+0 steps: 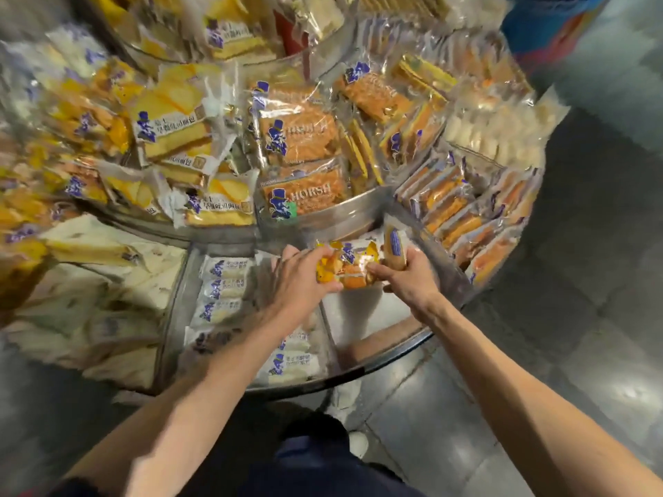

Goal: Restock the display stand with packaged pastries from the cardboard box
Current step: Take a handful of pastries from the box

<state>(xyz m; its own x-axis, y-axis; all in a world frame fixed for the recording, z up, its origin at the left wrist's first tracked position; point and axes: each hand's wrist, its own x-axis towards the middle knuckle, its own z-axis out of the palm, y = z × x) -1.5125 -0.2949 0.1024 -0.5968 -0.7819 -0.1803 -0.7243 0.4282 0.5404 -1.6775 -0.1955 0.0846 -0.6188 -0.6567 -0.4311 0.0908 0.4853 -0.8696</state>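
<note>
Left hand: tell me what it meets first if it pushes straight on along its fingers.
The left hand grips the orange pack, so that comes first. Beyond it, the line probably runs into the metal tier wall, though depth is unclear.

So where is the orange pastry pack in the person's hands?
Head view, centre: the orange pastry pack is held between left hand and right hand, over the stand's front compartment, right of the white packs.

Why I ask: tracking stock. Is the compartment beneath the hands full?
No, the compartment shows bare floor under the pastry pack gripped by left hand and right hand.
</note>
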